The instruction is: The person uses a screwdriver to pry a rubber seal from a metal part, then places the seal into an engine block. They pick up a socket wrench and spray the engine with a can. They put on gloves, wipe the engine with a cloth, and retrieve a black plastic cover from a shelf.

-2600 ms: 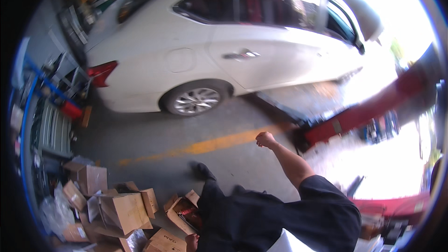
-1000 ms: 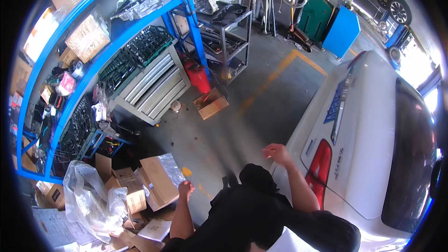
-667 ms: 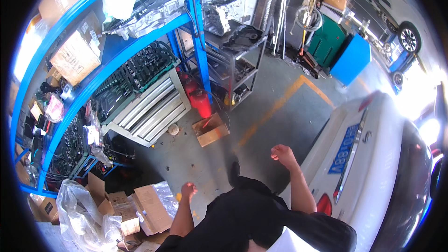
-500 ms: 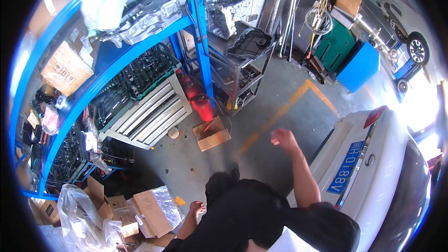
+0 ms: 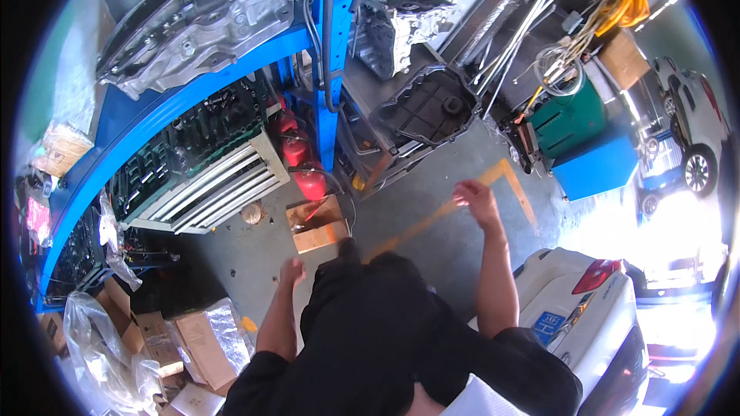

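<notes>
My left hand hangs low over the floor, a little short of a small open cardboard box. Its fingers are blurred and too small to make out, and no object shows in it. Further forward on the right, my right hand is raised in the air with its fingers loosely bent and apart, holding nothing. Below it a yellow line runs across the grey floor. Neither hand touches anything. Red fire extinguishers stand just beyond the box.
A blue rack on the left bears a cast metal housing. Beneath is a tool cabinet. Ahead, a cart carries a black oil pan. A blue cabinet and a white car stand right; cardboard boxes lie lower left.
The rack, cart and oil pan appear larger and nearer. My left hand has moved forward, while my right hand has risen slightly. The white car has shifted lower in view.
</notes>
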A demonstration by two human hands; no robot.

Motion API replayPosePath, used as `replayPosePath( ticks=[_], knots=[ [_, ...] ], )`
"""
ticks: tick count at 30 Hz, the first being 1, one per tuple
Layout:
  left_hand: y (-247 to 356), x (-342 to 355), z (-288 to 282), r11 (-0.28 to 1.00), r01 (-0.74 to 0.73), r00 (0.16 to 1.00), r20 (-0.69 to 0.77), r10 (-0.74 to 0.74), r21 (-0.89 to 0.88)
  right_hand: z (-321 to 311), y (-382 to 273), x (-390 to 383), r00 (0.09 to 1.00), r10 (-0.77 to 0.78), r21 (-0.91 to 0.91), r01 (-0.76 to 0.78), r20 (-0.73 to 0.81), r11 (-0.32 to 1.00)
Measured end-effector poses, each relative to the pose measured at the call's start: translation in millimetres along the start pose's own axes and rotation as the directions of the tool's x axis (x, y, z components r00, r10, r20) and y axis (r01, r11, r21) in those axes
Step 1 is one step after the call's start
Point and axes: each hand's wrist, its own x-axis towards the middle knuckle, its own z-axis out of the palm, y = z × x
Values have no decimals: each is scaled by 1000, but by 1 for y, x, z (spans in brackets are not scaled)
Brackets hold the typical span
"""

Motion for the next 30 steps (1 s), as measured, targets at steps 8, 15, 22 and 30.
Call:
replayPosePath(
  ticks=[8,15,22,30],
  knots=[
    [385,14,9,613,-580,795,-208,570,-537,-99,-10,166,986,3,60,7,-167,998],
    [508,8,44,739,-291,952,-260,161,-608,-137,-17,319,984,-51,-160,23,-172,987],
    [538,19,89,765,-359,864,-501,55,-535,-145,-5,373,992,-20,27,16,122,999],
    [549,-34,72,572,-554,772,-631,81,-605,-170,2,336,931,-16,174,-51,365,983]
  ],
)
